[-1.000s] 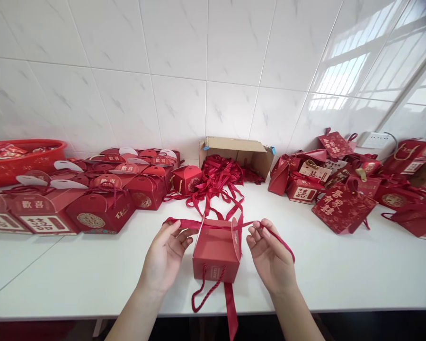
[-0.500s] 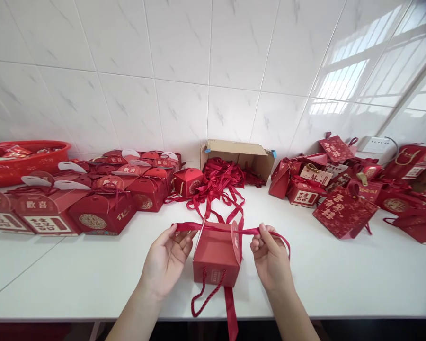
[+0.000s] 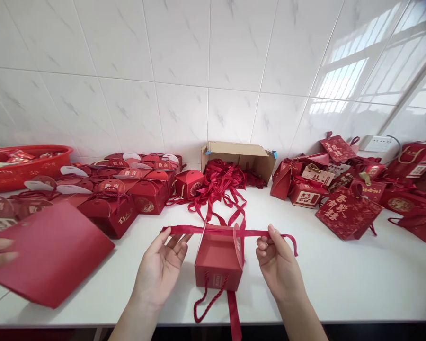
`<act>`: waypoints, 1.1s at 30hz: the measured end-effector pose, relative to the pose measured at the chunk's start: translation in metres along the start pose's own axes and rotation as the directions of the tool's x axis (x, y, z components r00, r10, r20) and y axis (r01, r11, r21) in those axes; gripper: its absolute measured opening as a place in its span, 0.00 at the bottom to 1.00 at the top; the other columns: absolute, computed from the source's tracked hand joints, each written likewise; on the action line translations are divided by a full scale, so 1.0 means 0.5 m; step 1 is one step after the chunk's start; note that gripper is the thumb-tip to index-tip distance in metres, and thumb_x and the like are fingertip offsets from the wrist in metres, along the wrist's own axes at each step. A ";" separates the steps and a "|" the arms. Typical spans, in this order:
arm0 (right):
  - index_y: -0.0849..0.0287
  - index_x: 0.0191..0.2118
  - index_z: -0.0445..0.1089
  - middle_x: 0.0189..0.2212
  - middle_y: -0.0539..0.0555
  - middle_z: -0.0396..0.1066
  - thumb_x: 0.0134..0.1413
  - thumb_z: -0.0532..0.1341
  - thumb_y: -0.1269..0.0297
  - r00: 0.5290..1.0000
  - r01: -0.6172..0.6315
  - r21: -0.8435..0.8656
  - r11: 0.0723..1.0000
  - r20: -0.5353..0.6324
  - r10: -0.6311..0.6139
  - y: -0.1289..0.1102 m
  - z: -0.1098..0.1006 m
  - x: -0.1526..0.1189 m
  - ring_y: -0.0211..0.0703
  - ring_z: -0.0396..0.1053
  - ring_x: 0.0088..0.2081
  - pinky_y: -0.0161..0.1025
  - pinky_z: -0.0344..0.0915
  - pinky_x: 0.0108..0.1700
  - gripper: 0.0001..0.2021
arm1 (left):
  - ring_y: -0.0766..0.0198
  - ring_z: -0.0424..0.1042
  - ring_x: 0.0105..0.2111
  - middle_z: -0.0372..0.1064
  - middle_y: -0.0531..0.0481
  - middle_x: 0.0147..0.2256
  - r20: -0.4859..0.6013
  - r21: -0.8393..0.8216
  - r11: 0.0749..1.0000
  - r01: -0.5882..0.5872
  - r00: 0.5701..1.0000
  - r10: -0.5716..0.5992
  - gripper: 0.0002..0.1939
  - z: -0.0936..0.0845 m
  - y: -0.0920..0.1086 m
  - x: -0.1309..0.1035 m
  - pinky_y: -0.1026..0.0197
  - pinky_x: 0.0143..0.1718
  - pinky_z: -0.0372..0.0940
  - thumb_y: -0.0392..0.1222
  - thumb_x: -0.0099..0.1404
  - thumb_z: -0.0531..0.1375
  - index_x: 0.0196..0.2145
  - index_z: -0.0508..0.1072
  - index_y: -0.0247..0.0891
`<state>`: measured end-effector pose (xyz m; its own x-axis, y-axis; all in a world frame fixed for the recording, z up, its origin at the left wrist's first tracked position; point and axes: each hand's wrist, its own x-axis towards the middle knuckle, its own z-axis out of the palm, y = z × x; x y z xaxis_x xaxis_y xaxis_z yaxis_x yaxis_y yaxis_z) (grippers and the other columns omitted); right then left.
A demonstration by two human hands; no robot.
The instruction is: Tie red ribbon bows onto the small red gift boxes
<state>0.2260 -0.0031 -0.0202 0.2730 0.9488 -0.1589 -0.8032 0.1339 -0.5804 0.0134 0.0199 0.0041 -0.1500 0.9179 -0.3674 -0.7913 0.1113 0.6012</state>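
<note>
A small red gift box [image 3: 218,258] stands between my hands near the table's front edge, its two side flaps raised. Across its top runs a dark red ribbon [image 3: 253,232], drawn nearly straight. My left hand [image 3: 161,265] pinches one end between thumb and forefinger, the other fingers loosely curled, palm up. On the other side my right hand [image 3: 279,265] pinches the ribbon too, and its tail curls out to the right. A twisted cord handle [image 3: 213,303] hangs from the box's front. Beside it another ribbon strip [image 3: 234,312] hangs over the table edge.
At left another person's hand [image 3: 0,251] holds a flat red card piece [image 3: 53,251] over the table. Behind it stand rows of red boxes [image 3: 149,196] and a red basket [image 3: 28,175]. Loose ribbons [image 3: 223,173] spill from a cardboard box [image 3: 239,148]. More boxes and bags [image 3: 350,213] lie right.
My hands have moved slightly apart, pulling the ribbon straighter over the box. Another person's hand with a flat red card piece has come in from the left.
</note>
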 end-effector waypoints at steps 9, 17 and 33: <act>0.60 0.28 0.69 0.29 0.45 0.64 0.40 0.73 0.63 0.978 0.205 -0.082 0.975 0.041 -0.203 -0.012 0.018 -0.004 0.27 0.63 0.23 0.25 0.63 0.22 0.13 | 0.72 0.70 0.25 0.70 0.57 0.26 0.126 -0.006 0.962 -0.274 0.954 0.272 0.06 0.039 0.030 0.001 0.70 0.25 0.68 0.28 0.56 0.62 0.26 0.71 0.37; 0.60 0.33 0.70 0.28 0.47 0.65 0.40 0.73 0.62 0.910 0.407 -0.228 0.885 0.183 -0.371 -0.047 0.060 0.019 0.28 0.62 0.21 0.27 0.58 0.18 0.14 | 0.68 0.70 0.34 0.72 0.54 0.31 0.400 0.109 0.890 -0.443 0.839 0.369 0.05 0.084 0.052 0.007 0.66 0.38 0.68 0.37 0.54 0.67 0.29 0.75 0.36; 0.60 0.34 0.72 0.23 0.45 0.65 0.39 0.71 0.68 0.822 0.521 -0.464 0.717 0.499 -0.274 -0.140 0.184 0.017 0.29 0.60 0.22 0.29 0.57 0.22 0.13 | 0.71 0.61 0.23 0.65 0.55 0.24 0.644 0.265 0.688 -0.676 0.655 0.396 0.07 0.185 0.087 -0.020 0.67 0.25 0.57 0.40 0.52 0.66 0.28 0.72 0.36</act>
<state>0.2359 0.0219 0.0929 0.1806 0.8861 0.4268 -0.1878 0.4571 -0.8694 0.0353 0.0510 0.0998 -0.0299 0.8907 0.4537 -0.2856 -0.4426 0.8500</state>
